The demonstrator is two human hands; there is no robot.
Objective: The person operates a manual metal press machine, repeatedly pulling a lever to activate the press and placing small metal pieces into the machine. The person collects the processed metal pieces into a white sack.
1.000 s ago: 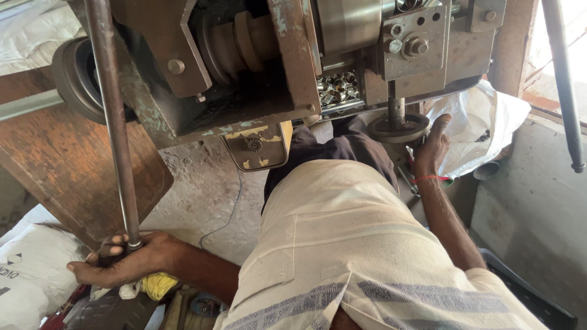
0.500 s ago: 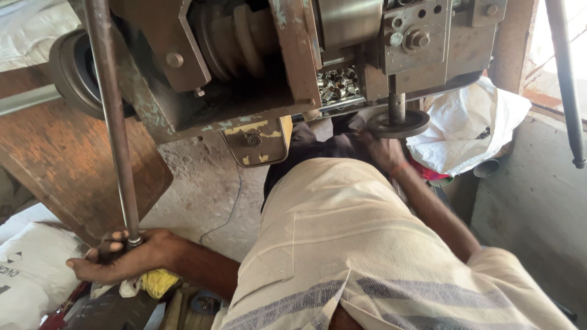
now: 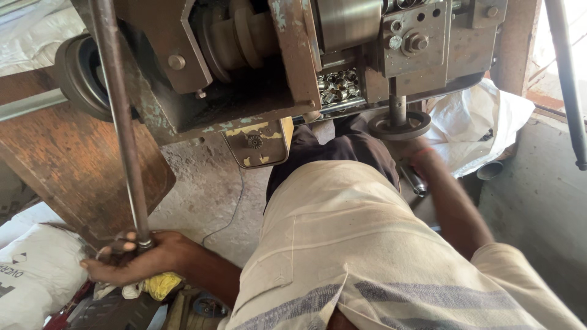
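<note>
Concrete floor point(image 3: 202, 183), left hand point(image 3: 131, 260) still gripping rod point(image 3: 122, 122), right hand point(image 3: 406, 146) lowered beneath handwheel point(image 3: 398, 125), grip unclear

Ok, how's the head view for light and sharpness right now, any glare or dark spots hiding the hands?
Head view: sharp overall, little blur. The window strip at the top right is blown out, and the white sack below it glares. The machine's underside is in shade, yet the wheel and the right hand under it stay readable. The left hand on the rod is evenly lit.
</note>
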